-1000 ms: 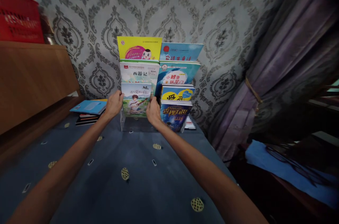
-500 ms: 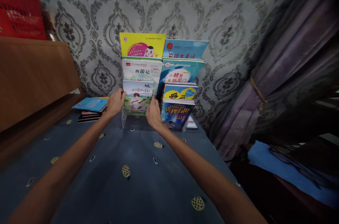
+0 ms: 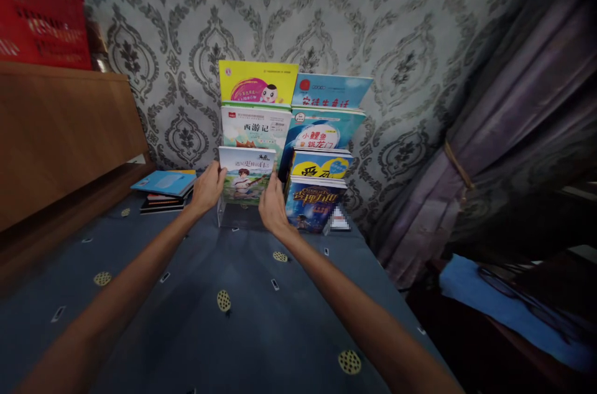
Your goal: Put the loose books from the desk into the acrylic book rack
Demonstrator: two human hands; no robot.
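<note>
Between my two hands stands a book [image 3: 245,179] with a child playing a guitar on its cover, at the front left of a clear tiered book stand [image 3: 237,217]. My left hand [image 3: 209,186] grips its left edge, and my right hand [image 3: 273,202] holds its right edge. Behind it rise a pale green book [image 3: 256,127] and a yellow book [image 3: 259,77]. The right column holds a dark blue book [image 3: 312,204] in front, then a yellow and blue book [image 3: 321,164], a teal book [image 3: 326,128] and a light blue book [image 3: 333,88].
A small pile of books with a blue one [image 3: 164,183] on top lies left of the stand. A wooden cabinet [image 3: 65,133] bears a red basket [image 3: 41,15]. Patterned wallpaper backs the table; a tied curtain [image 3: 424,207] hangs right. Glasses [image 3: 517,297] rest on blue cloth [image 3: 471,294].
The guitar-cover book sits slightly lower against the stand, with both hands still at its edges. The whole view has shifted a little, so everything appears somewhat farther right.
</note>
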